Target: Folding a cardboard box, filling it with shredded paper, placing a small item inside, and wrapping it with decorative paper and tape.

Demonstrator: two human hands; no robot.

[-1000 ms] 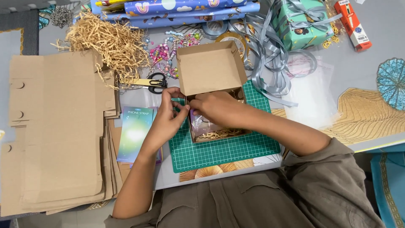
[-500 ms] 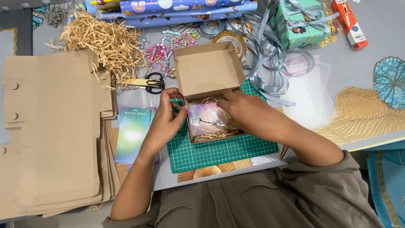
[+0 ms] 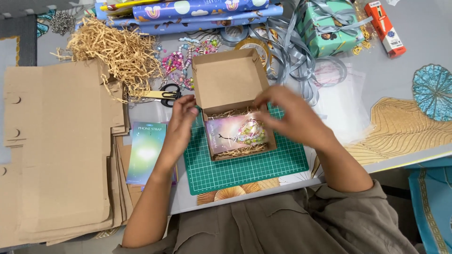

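An open brown cardboard box [image 3: 230,77] sits on a green cutting mat [image 3: 245,167], its lid standing up at the back. Inside it, on shredded paper, lies a pink-purple card with a beaded strap [image 3: 238,134]. My left hand [image 3: 181,122] rests at the box's left wall, fingers near the lid hinge. Hovering at the box's right rim, my right hand [image 3: 289,115] has its fingers apart and looks blurred. Neither hand holds anything.
Flat cardboard blanks [image 3: 56,150] are stacked at the left. Shredded paper [image 3: 115,47], scissors [image 3: 165,94], beads [image 3: 181,61], wrapping rolls [image 3: 197,9], grey ribbon [image 3: 294,51], a wrapped gift [image 3: 327,23] and clear bags [image 3: 339,101] lie behind. A blue-green card [image 3: 147,150] lies by the mat.
My right hand has lifted off the box's contents and drawn to the right rim, which uncovers the card with the strap. My left hand stays at the box's left side.
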